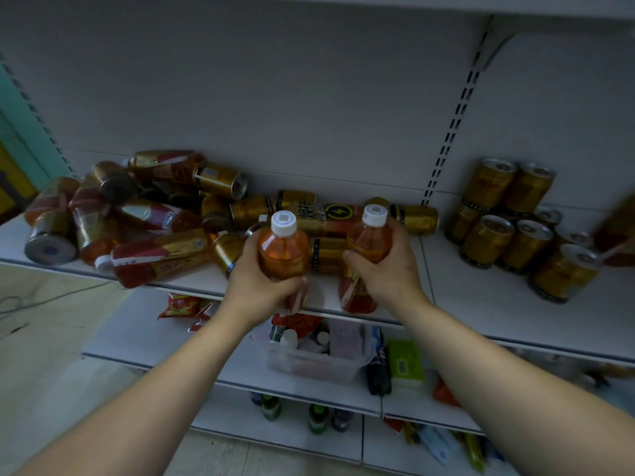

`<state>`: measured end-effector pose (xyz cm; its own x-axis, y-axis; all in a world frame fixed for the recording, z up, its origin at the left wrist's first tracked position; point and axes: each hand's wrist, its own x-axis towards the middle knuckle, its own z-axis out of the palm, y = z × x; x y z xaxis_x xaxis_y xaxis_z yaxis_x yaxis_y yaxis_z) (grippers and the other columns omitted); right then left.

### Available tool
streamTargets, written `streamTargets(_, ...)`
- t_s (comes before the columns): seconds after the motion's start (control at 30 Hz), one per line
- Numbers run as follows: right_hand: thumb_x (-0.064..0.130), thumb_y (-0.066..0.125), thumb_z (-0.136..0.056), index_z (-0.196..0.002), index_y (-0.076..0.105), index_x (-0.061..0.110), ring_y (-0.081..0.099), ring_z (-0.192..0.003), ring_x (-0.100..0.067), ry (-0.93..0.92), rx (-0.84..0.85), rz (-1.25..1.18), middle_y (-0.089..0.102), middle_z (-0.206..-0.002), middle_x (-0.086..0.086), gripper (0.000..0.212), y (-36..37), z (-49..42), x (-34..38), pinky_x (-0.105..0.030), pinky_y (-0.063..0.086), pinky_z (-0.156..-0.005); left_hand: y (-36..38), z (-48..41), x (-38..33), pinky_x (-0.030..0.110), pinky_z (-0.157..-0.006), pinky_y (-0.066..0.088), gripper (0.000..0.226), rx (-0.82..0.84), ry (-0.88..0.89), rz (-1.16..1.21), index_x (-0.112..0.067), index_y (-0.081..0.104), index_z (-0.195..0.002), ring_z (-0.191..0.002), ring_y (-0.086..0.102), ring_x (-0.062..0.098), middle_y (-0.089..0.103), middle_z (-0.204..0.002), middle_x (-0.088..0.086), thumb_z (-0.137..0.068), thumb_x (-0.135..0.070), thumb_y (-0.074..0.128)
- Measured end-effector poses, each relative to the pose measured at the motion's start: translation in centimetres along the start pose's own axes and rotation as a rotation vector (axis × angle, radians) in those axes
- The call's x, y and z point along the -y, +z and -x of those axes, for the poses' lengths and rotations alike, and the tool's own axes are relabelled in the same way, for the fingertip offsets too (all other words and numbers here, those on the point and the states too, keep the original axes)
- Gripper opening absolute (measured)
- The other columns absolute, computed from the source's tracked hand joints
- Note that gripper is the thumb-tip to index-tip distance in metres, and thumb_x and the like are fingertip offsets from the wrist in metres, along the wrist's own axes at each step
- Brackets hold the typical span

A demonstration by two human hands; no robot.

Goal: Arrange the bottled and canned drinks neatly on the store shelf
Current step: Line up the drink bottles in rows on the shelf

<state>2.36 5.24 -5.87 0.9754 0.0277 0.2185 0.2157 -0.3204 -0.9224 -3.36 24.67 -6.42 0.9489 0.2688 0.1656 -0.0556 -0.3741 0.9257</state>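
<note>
**Two drink bottles held upright at a shelf edge**

The left hand [261,280] is wrapped around a white-capped amber bottle [283,249]. The right hand [388,269] grasps a second bottle [369,242] just beside it. Both bottles are at the front of the white shelf [481,304]. Behind and to the left lies a jumbled heap [154,214] of bottles and gold cans. Upright gold cans [508,218] stand grouped on the right.

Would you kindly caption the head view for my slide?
Left hand grips one orange bottle, right hand a second bottle, before toppled drinks; stacked cans stand right.
</note>
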Motion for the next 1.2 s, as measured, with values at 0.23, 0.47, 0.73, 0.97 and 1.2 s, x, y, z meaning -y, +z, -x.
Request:
streamTargets(0.23,0.024,0.08,-0.074,-0.122,0.042,0.034,0.058,-0.101,-0.009,0.028,-0.105,0.033,0.06,-0.108,0.012,0.062,-3.5,-0.1,-0.5,-0.025,0.043,-0.087,4.3,-1.3,-1.1,0.019,-0.081,0.044,0.079,0.138,0.014,0.048,-0.039,0.035,-0.122,-0.096,0.057,0.003,0.055,-0.105,-0.023,-0.064,-0.02,0.085)
streamTargets(0.47,0.028,0.077,-0.079,-0.117,0.04,0.036,0.057,-0.095,-0.007,0.066,-0.219,0.073,0.057,-0.102,0.018,0.054,-12.5,0.5,-0.9,-0.021,0.043,-0.079,11.6,-1.5,-5.4,0.029,-0.086,0.043,0.076,0.248,0.032,0.127,-0.034,0.033,-0.125,-0.097,0.054,0.006,0.051,-0.101,-0.021,-0.068,-0.019,0.082)
streamTargets(0.73,0.024,0.077,-0.079,-0.129,0.037,0.029,0.057,-0.092,-0.011,0.083,-0.336,0.098,0.056,-0.097,0.017,0.064,-27.0,2.2,-4.5,-0.024,0.043,-0.078,24.3,1.7,-12.4,0.029,-0.081,0.049,0.069,0.377,0.094,0.2,-0.034,0.039,-0.116,-0.095,0.058,0.003,0.058,-0.105,-0.013,-0.063,-0.031,0.083)
streamTargets(0.97,0.028,0.075,-0.08,-0.138,0.034,0.023,0.055,-0.095,-0.015,0.144,-0.401,0.187,0.054,-0.098,0.011,0.071,-42.5,4.8,-8.2,-0.026,0.038,-0.079,39.2,5.6,-18.9,0.022,-0.072,0.049,0.059,0.483,0.073,0.273,-0.029,0.042,-0.12,-0.09,0.06,0.001,0.061,-0.102,-0.012,-0.074,-0.024,0.079)
streamTargets(1.2,0.031,0.076,-0.079,-0.128,0.036,0.032,0.054,-0.095,-0.014,0.207,-0.465,0.202,0.051,-0.097,0.017,0.063,-51.3,5.9,-11.5,-0.027,0.04,-0.08,49.3,6.5,-22.1,0.025,-0.072,0.05,0.057,0.56,0.088,0.183,-0.029,0.045,-0.115,-0.09,0.061,0.01,0.061,-0.099,-0.007,-0.07,-0.015,0.079)
